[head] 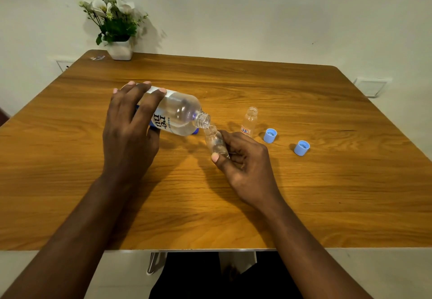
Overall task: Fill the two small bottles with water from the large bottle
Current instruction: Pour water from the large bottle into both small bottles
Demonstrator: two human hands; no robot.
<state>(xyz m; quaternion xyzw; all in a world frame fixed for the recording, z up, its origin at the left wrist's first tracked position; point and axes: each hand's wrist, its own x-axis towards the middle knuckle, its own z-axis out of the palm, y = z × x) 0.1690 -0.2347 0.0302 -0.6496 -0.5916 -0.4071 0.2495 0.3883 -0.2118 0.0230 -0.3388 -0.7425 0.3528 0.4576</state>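
**A:** Which way does the large bottle (177,114) lie?

**B:** Its long axis is almost level, above the table (233,217). The open mouth points to the right and a little down. The bottom points to the left and away. The water lies along its lower side.

**A:** Who holds it?

**B:** The left hand (131,130) grips it from above, with the fingers spread over the label and curled round the body.

**A:** And the small bottles?

**B:** I count two. The held small bottle (216,141) is in the right hand (243,158), pinched between the thumb and the fingers near its base. It is tilted, and its mouth points up and to the left, just under the mouth of the large one. I cannot tell if the two mouths touch. The other small bottle (250,122) stands upright on the table, just to the right, open, with a small label low on it.

**A:** Any caps?

**B:** Two light blue caps, the nearer cap (270,135) beside the standing bottle and the farther cap (301,148) more to the right. Both lie on the table, apart from each other.

**A:** Anything else?

**B:** One flower pot (119,50) stands at the far left corner.
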